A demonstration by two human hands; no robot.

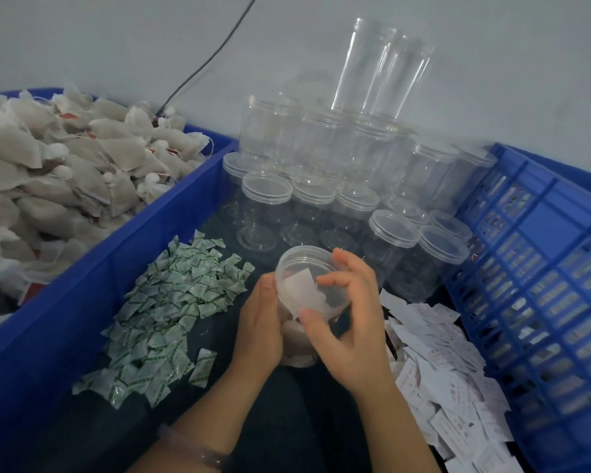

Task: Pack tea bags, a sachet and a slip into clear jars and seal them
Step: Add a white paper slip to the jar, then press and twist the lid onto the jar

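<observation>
1. Our right hand [350, 315] curls thumb and fingers round what seems to be the lid [304, 264]. Our left hand [258, 322] grips the jar [296, 339] at the frame's centre.
2. We should steady the body and turn the lid squarely, keeping the slip [301, 288] tucked inside.
3. Sachets [171, 302] lie lower left, loose slips [434, 363] lower right.

Held jar: the lower body of the clear round plastic jar [313, 288] is hidden behind the left hand [260, 322] and the right hand [352, 322].
Slips: the print on the white paper slips [440, 370] right of the jar is too small to read.
Bin: the solid blue plastic bin [82, 285] left of the jar is cut off by the frame edge.
Crate: the blue lattice plastic crate [543, 268] right of the jar is cut off too.
</observation>
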